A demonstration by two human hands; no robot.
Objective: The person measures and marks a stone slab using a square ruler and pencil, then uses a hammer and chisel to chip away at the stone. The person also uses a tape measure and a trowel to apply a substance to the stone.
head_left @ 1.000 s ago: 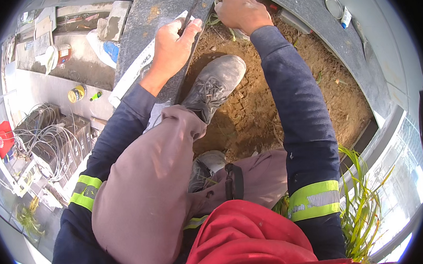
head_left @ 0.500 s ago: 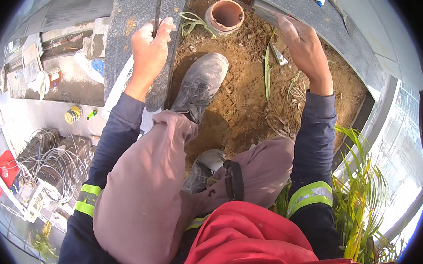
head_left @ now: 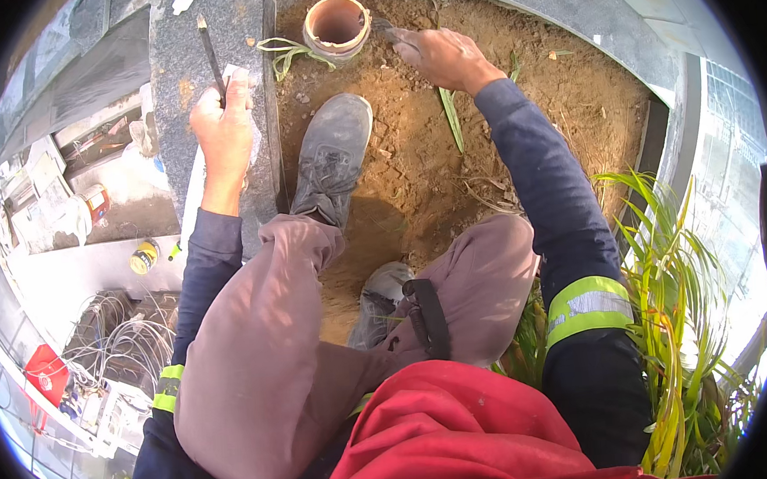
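Note:
My left hand (head_left: 221,131) grips a thin dark stick-like tool (head_left: 209,48) with a pale tip, over the speckled grey stone slab (head_left: 173,94). A white piece (head_left: 233,70) and a long white strip (head_left: 191,185) lie by that hand. My right hand (head_left: 443,60) is closed on a small grey tool (head_left: 393,31), partly hidden by the fingers, just right of an open reddish clay pipe (head_left: 338,48) standing in dry soil (head_left: 402,177). Long leaves (head_left: 449,117) lie on the soil. My shoe (head_left: 330,150) stands beside the slab.
Grey stone edging (head_left: 554,9) borders the soil. A leafy plant (head_left: 668,292) grows at my right. Lower on the left are tangled cables (head_left: 135,342), a red object (head_left: 45,374), a yellow tin (head_left: 144,258) and assorted buckets and debris.
The view has shifted. My left hand has moved left along the slab with the dark tool. My right hand swung right, away from the pipe, then came back left beside it.

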